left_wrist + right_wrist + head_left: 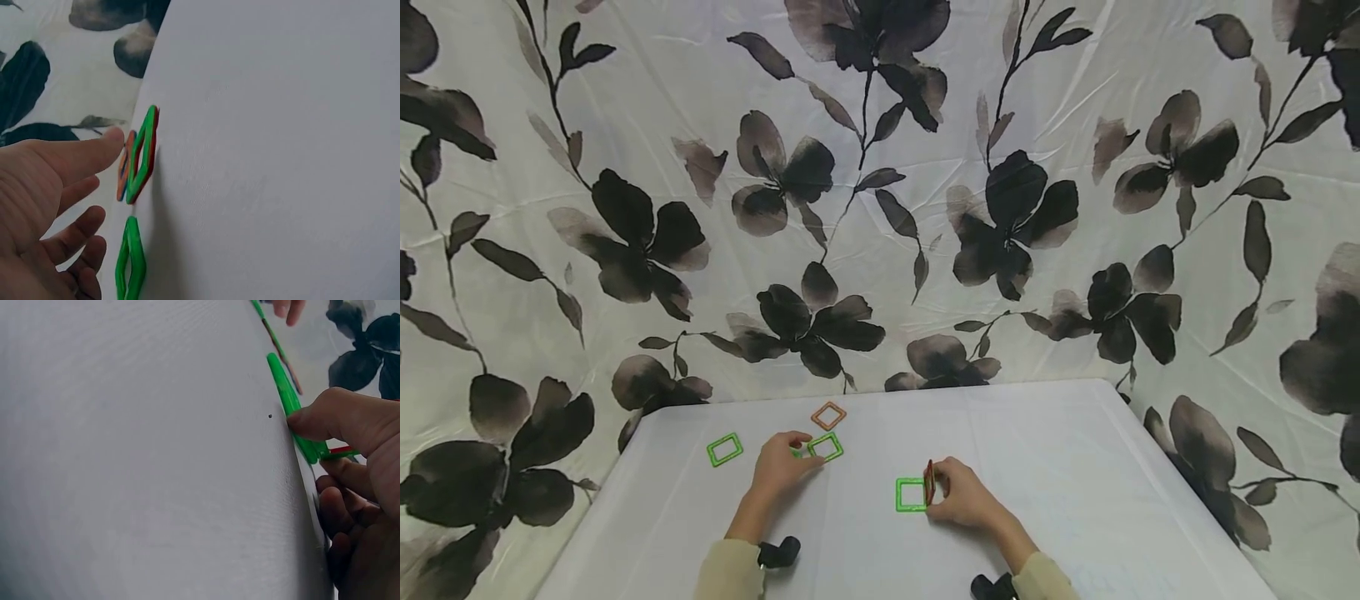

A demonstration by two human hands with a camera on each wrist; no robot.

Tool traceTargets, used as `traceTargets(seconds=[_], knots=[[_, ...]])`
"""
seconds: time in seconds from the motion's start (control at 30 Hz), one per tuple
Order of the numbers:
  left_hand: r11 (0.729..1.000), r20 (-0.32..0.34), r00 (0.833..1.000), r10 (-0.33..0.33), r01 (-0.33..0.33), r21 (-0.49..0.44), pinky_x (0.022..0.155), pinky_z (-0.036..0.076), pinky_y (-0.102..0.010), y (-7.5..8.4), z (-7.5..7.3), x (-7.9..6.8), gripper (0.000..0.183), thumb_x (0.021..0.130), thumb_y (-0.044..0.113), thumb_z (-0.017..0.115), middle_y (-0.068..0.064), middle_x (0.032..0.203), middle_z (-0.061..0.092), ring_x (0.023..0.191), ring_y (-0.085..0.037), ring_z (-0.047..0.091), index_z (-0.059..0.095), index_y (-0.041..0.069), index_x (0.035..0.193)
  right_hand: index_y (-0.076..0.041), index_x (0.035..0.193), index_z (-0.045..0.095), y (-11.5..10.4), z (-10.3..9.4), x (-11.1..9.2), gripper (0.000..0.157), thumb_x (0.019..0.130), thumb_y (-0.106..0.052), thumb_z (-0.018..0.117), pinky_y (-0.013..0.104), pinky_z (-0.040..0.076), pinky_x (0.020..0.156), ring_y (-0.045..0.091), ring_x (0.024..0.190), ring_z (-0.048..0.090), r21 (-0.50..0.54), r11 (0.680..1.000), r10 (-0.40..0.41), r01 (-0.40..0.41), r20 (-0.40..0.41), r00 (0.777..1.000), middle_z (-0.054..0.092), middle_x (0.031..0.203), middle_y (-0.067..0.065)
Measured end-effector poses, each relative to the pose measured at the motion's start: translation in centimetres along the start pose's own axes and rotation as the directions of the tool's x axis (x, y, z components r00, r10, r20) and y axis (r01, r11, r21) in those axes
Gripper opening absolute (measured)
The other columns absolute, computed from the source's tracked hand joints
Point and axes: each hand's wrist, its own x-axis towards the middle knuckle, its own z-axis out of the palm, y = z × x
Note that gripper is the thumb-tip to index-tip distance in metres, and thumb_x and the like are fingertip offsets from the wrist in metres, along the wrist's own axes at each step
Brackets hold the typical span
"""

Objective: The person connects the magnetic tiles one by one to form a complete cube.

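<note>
My right hand [964,496] pinches a thin red-edged square frame [929,483], upright at the right side of a flat green square frame [899,495]. In the right wrist view the thumb touches the green frame [284,387], with fingers under the raised red-and-green piece [340,450]. Fingers spread and loosely bent, my left hand [778,465] is beside another green frame [838,442]. In the left wrist view that frame [150,125] shows a red underside, and the thumb appears apart from it. More green shows partly hidden beside the left fingers.
An orange square frame [820,423] lies near the table's back edge. Another green frame [711,457] lies to the left. Everything lies on a white table [1045,450], with a flower-printed cloth [880,250] hanging behind it.
</note>
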Motion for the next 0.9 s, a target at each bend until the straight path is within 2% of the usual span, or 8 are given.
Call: traceTargets(seconds=[0.2,0.33,0.67,0.9], knots=[[1.0,0.045,0.999,0.024,-0.025,0.013,0.078,0.046,-0.049,-0.4,-0.5,1.1,0.044,0.07,0.03,0.088,-0.012,0.101,0.067,0.093,-0.029,0.061,0.074,0.008,0.105,-0.007,0.111,0.064,0.0,0.0,-0.1,0.048,0.068,-0.015,0.084,0.026,0.042,0.063,0.013,0.075,0.048,-0.003,1.0,-0.001,0.001,-0.007,1.0,0.052,0.091,-0.002],[0.999,0.072,0.997,0.014,-0.016,0.033,0.082,0.044,-0.053,-0.9,-0.3,1.6,0.048,0.067,0.036,0.089,-0.011,0.105,0.067,0.098,-0.03,0.061,0.074,0.012,0.106,-0.005,0.111,0.064,0.2,-0.2,-0.1,0.049,0.068,-0.015,0.084,0.027,0.043,0.063,0.014,0.075,0.048,-0.001,1.0,-0.004,0.004,-0.005,1.0,0.053,0.092,-0.001],[0.996,0.085,0.996,-0.001,-0.007,0.088,0.084,0.043,-0.054,-2.0,0.3,2.3,0.058,0.061,0.048,0.089,-0.009,0.105,0.067,0.1,-0.031,0.06,0.075,0.015,0.106,-0.007,0.112,0.063,0.5,-0.1,-0.2,0.051,0.067,-0.016,0.085,0.026,0.043,0.062,0.013,0.073,0.049,0.009,1.0,-0.01,0.01,-0.007,1.0,0.053,0.091,-0.002],[0.992,0.07,0.998,-0.008,-0.001,0.124,0.082,0.042,-0.054,-1.9,0.3,2.1,0.055,0.061,0.047,0.09,-0.009,0.105,0.067,0.099,-0.034,0.058,0.077,0.015,0.105,-0.006,0.113,0.064,0.5,0.1,0.0,0.051,0.067,-0.016,0.085,0.026,0.043,0.063,0.013,0.074,0.049,0.007,1.0,-0.017,0.017,-0.014,1.0,0.053,0.092,-0.002]])
